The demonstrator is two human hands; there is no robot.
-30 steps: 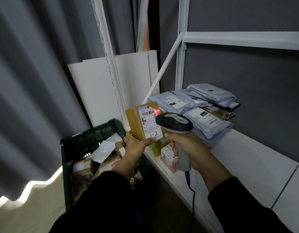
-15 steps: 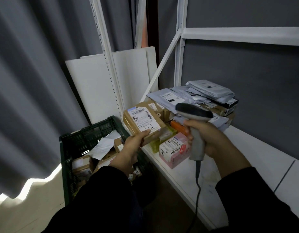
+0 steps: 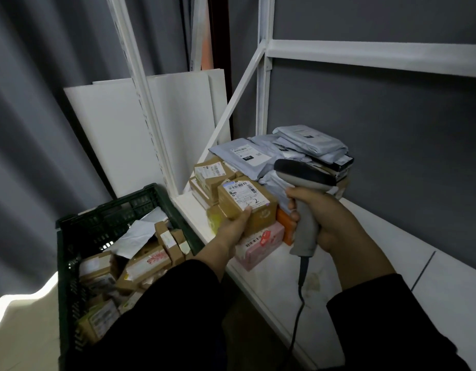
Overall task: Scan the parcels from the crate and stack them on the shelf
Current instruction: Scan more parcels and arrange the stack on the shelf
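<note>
lowered from beside the scanner (image 3: 305,180), the brown cardboard parcel (image 3: 246,203) now sits over the shelf (image 3: 325,285) pile, white barcode label up, thumb on it, gripped by the left hand (image 3: 232,228); just right, the right hand (image 3: 321,218) clasps the scanner's handle.

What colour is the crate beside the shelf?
It is a dark green plastic crate, shown in the head view.

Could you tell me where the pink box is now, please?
The pink box lies mid-frame in the head view, at the front of the shelf, just below the brown parcel the left hand holds, left of the scanner.
</note>
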